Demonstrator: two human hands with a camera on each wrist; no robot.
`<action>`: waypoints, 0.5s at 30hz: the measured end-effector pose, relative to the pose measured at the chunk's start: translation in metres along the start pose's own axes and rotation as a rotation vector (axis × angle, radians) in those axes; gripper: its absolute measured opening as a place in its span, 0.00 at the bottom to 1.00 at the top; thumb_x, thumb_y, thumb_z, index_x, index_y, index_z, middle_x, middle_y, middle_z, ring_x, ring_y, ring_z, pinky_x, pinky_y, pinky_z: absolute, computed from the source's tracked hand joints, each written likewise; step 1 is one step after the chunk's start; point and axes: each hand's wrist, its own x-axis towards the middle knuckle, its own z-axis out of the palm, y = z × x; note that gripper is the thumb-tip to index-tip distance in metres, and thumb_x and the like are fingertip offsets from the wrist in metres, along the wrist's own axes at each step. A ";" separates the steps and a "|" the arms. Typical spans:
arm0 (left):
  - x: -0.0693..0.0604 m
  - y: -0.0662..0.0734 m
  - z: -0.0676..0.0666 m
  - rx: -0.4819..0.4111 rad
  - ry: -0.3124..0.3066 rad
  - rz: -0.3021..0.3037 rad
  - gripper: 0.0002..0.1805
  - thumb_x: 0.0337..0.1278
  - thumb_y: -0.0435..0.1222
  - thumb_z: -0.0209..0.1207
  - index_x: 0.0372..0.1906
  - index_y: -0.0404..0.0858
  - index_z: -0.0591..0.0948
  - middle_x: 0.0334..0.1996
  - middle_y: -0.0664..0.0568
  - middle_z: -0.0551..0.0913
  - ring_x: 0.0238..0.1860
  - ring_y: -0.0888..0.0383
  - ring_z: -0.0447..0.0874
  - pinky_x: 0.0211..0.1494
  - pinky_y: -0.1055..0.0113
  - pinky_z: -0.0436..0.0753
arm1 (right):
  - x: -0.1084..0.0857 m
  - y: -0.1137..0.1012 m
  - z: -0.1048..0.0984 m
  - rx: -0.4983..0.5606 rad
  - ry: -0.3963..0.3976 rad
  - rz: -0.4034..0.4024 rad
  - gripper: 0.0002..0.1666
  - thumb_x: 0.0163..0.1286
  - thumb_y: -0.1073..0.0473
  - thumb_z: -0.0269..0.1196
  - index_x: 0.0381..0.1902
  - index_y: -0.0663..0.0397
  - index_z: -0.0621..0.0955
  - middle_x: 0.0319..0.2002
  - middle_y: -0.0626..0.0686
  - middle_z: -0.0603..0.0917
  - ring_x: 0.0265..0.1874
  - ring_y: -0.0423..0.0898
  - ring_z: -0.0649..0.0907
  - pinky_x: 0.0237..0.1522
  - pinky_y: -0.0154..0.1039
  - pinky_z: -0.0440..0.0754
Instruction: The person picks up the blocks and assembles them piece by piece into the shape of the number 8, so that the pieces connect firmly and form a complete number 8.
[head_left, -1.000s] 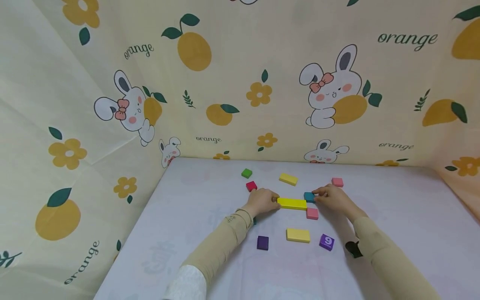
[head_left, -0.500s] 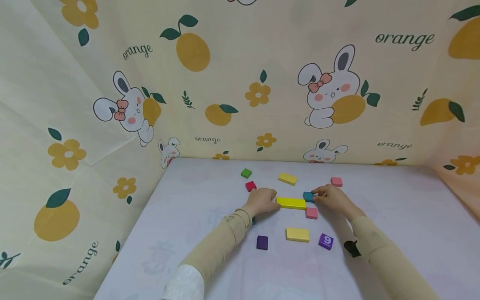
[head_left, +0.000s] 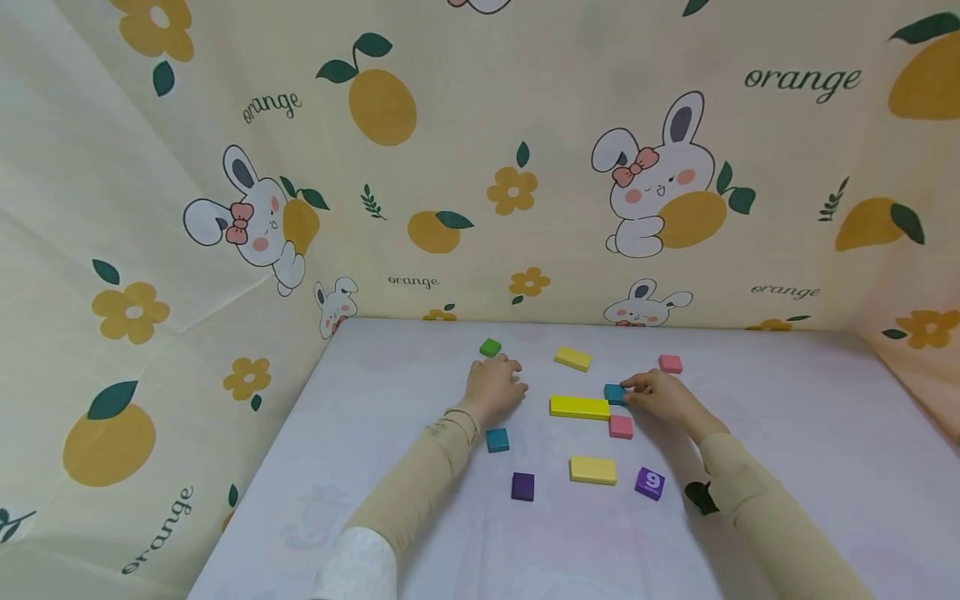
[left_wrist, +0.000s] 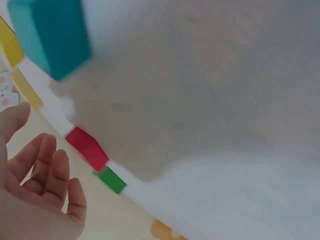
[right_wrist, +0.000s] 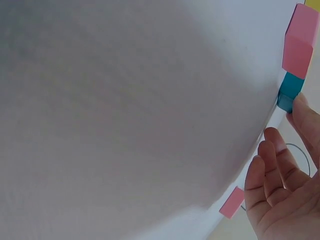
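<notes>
My left hand (head_left: 493, 390) is above the table's left part, its fingers apart and loosely bent, holding nothing. A red block (left_wrist: 87, 150) lies beyond its fingertips in the left wrist view; the hand hides it in the head view. Past the fingers is a green block (head_left: 491, 347). With thumb and index finger, my right hand (head_left: 666, 402) pinches the right end of a teal block (head_left: 615, 394). That block lies at the right end of a long yellow block (head_left: 579, 407), and a pink block (head_left: 620, 427) sits just in front of it.
A second teal block (head_left: 497, 440), a dark purple block (head_left: 522, 487), a pale yellow block (head_left: 592, 471) and a purple block marked 9 (head_left: 649, 483) lie nearer. Farther back are another yellow block (head_left: 573, 359) and a pink one (head_left: 671, 364). A patterned cloth (head_left: 450, 183) rises behind.
My left hand has let go of the long yellow block's left end and moved left and back, over the red block. My right hand stays at the teal block.
</notes>
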 end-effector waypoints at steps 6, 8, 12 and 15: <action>0.006 -0.017 0.003 0.049 0.046 -0.007 0.19 0.57 0.47 0.58 0.51 0.43 0.80 0.53 0.50 0.80 0.56 0.53 0.76 0.57 0.54 0.71 | -0.001 0.000 0.000 0.006 0.000 0.005 0.21 0.67 0.57 0.58 0.54 0.61 0.78 0.42 0.60 0.81 0.37 0.49 0.75 0.41 0.44 0.77; 0.006 -0.022 0.003 0.062 0.052 -0.008 0.19 0.57 0.46 0.58 0.50 0.43 0.80 0.52 0.50 0.80 0.55 0.52 0.77 0.56 0.54 0.71 | -0.001 0.000 0.000 0.006 0.001 0.005 0.20 0.67 0.57 0.58 0.54 0.61 0.78 0.43 0.61 0.81 0.37 0.49 0.75 0.42 0.45 0.78; 0.004 -0.027 0.001 0.075 0.050 -0.005 0.18 0.56 0.46 0.58 0.49 0.42 0.80 0.50 0.49 0.80 0.51 0.51 0.77 0.53 0.55 0.72 | -0.001 0.000 0.001 0.002 0.007 0.006 0.20 0.67 0.58 0.58 0.54 0.61 0.78 0.44 0.61 0.81 0.38 0.49 0.76 0.44 0.46 0.78; 0.003 -0.029 0.001 0.078 0.042 -0.017 0.18 0.57 0.46 0.58 0.49 0.41 0.79 0.50 0.48 0.79 0.51 0.51 0.77 0.53 0.55 0.72 | -0.001 0.000 0.002 -0.003 0.015 0.005 0.20 0.67 0.57 0.58 0.54 0.61 0.78 0.45 0.62 0.81 0.39 0.50 0.76 0.45 0.47 0.78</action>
